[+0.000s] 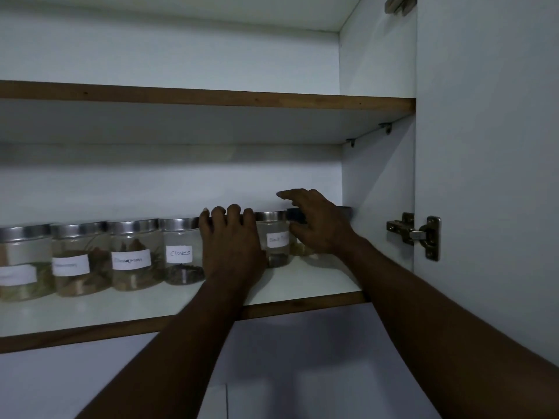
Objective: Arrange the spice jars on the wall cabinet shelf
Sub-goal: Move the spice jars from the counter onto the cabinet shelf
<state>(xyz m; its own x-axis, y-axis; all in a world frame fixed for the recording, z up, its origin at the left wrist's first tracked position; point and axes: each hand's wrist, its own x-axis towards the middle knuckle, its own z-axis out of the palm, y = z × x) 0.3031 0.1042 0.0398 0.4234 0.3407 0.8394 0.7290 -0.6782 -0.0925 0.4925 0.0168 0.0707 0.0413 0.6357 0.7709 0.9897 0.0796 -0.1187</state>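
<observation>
Several clear spice jars with silver lids and white labels stand in a row on the lower shelf [151,306] of the wall cabinet. The jar marked Cloves [181,252] stands just left of my left hand [231,243]. That hand is curled over the lid of a jar it hides almost entirely. To its right stands a jar [276,237] with a partly readable label. My right hand [317,225] grips the rightmost jar [302,247] by its lid, forefinger lifted.
The upper shelf [211,98] has a brown front edge and shows nothing on it. The cabinet's right wall [378,192] is close to the last jar. A metal hinge [414,234] holds the open door [484,176] at the right.
</observation>
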